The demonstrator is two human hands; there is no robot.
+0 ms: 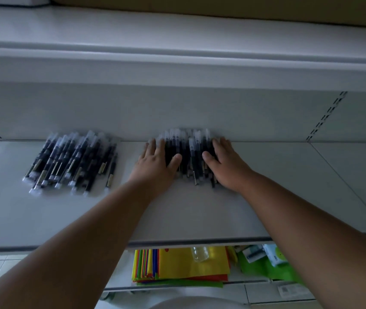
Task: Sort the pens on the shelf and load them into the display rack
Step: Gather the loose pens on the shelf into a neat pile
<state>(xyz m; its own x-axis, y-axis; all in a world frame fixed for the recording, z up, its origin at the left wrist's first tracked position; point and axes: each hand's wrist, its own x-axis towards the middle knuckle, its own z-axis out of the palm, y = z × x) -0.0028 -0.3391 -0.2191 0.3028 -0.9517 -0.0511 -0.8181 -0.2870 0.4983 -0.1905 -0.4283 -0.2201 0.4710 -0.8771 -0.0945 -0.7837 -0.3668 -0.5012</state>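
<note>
White shelf (199,210) carries two pen piles (70,161), (188,152).

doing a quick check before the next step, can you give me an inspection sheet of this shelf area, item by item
surface: white shelf, dim light.
job's things: right pen pile at the back wall, flanked by both hands; left pen pile lies apart, untouched. No display rack seen.
clutter: nothing seen on this shelf.
hands: left hand and right hand, fingers straight, pressing on the right pile's sides.
cables: nothing seen.
surroundings: coloured paper stack, clear bottle and green items on the lower shelf; slotted uprights on the back panel.
</note>
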